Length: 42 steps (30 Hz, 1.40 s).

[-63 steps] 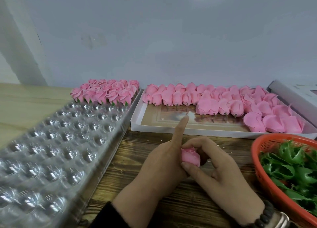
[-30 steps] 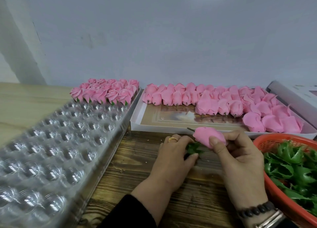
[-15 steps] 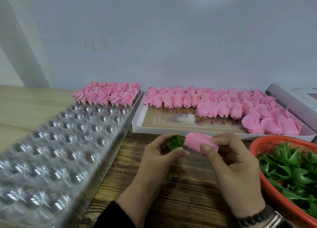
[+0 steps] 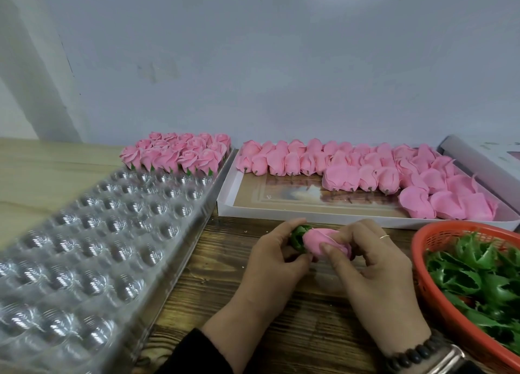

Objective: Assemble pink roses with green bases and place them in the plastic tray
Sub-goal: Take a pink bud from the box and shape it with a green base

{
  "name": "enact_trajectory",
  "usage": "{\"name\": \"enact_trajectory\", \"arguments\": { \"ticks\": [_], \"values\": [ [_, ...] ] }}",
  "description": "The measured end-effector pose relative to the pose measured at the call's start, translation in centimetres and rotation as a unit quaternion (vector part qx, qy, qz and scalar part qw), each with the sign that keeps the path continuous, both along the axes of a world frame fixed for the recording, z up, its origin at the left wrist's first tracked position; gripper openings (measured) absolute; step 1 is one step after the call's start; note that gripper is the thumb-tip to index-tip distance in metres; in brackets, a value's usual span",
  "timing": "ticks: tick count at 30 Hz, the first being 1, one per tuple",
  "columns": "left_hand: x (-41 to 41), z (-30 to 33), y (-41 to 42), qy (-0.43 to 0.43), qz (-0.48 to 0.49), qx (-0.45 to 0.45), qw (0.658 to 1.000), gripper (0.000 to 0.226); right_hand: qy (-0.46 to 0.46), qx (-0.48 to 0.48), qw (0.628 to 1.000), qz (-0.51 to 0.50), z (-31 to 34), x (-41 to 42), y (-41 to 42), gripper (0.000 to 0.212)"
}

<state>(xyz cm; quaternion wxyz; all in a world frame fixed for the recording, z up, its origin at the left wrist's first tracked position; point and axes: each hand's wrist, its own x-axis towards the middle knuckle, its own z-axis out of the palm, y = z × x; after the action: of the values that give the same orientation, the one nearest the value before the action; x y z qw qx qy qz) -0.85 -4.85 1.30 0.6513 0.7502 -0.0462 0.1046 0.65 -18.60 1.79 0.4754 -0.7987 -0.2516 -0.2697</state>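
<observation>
Above the wooden table, my right hand (image 4: 371, 272) pinches a pink rose bud (image 4: 318, 241) lying sideways. My left hand (image 4: 273, 255) grips a green base (image 4: 297, 237) that sits against the bud's left end. The clear plastic tray (image 4: 92, 249) with round wells stretches along the left; several finished roses (image 4: 180, 154) with green bases fill its far rows. A white flat box (image 4: 247, 204) behind my hands holds several loose pink buds (image 4: 365, 171). At the right, an orange basket (image 4: 422, 264) holds several green bases (image 4: 478, 275).
A grey-white wall rises close behind the box and the tray. Another white box (image 4: 486, 162) lies at the far right edge. Bare dark wood (image 4: 281, 331) shows between the tray and the basket, under my wrists.
The green base and the bud have come together: they were apart a second ago and touch now. Both hands have sunk slightly toward the table.
</observation>
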Motion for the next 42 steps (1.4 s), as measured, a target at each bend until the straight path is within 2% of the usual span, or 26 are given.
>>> {"name": "enact_trajectory", "arguments": {
  "ticks": [3, 8, 11, 13, 16, 18, 21, 25, 30, 33, 35, 37, 39, 42],
  "values": [
    [0.1, -0.1, -0.2, 0.004, -0.004, 0.008, 1.000, 0.049, -0.013, -0.006, 1.000, -0.003, 0.0, 0.0, 0.0, 0.031],
    [0.0, -0.4, -0.5, 0.017, -0.016, -0.020, 1.000, 0.051, -0.012, -0.020, 0.999, 0.023, 0.0, -0.1, 0.1, 0.020],
    [-0.2, -0.4, -0.9, 0.014, -0.036, -0.055, 0.998, 0.054, -0.005, -0.025, 1.000, 0.017, 0.0, 0.0, 0.0, 0.019],
    [-0.2, -0.3, -0.9, 0.010, -0.044, -0.047, 0.998, 0.058, -0.005, -0.023, 1.000, 0.008, 0.1, 0.1, -0.1, 0.021],
    [-0.2, -0.1, -0.6, 0.006, -0.031, 0.001, 0.999, 0.062, -0.001, -0.005, 1.000, 0.010, 0.2, 0.1, -0.1, 0.022],
    [-0.2, 0.0, -0.4, -0.004, 0.002, 0.091, 0.996, 0.062, -0.011, 0.011, 1.000, 0.016, 0.3, 0.0, 0.1, 0.026],
    [-0.3, 0.0, -0.1, -0.016, 0.046, 0.198, 0.979, 0.059, -0.013, 0.007, 0.998, 0.055, 0.4, -0.5, 0.4, 0.009],
    [-0.5, 0.5, -0.3, -0.023, 0.056, 0.220, 0.974, 0.046, 0.001, -0.025, 0.991, 0.132, 0.4, -0.8, 0.6, 0.007],
    [-0.8, 0.8, -0.8, 0.013, 0.033, 0.199, 0.979, 0.049, -0.014, -0.090, 0.981, 0.171, 0.7, -0.6, 0.4, 0.016],
    [-1.0, 1.3, -0.9, 0.039, -0.013, 0.115, 0.993, 0.022, -0.006, -0.079, 0.983, 0.166, 1.0, -1.0, 0.4, 0.008],
    [-1.1, 1.5, -0.8, 0.061, -0.045, -0.020, 0.997, 0.010, 0.025, -0.006, 0.989, 0.144, 1.0, -1.4, 0.5, 0.027],
    [-1.1, 1.6, -0.6, 0.083, -0.027, -0.140, 0.986, 0.017, 0.016, 0.050, 0.993, 0.108, 0.9, -1.5, 0.7, 0.033],
    [-0.9, 1.5, -0.6, 0.090, 0.009, -0.244, 0.966, 0.027, 0.013, 0.061, 0.995, 0.075, 0.7, -1.4, 0.8, 0.035],
    [-0.8, 2.0, -1.0, 0.098, 0.026, -0.359, 0.928, 0.045, 0.057, 0.043, 0.994, 0.078, 0.5, -1.4, 1.4, 0.043]
  ]
}}
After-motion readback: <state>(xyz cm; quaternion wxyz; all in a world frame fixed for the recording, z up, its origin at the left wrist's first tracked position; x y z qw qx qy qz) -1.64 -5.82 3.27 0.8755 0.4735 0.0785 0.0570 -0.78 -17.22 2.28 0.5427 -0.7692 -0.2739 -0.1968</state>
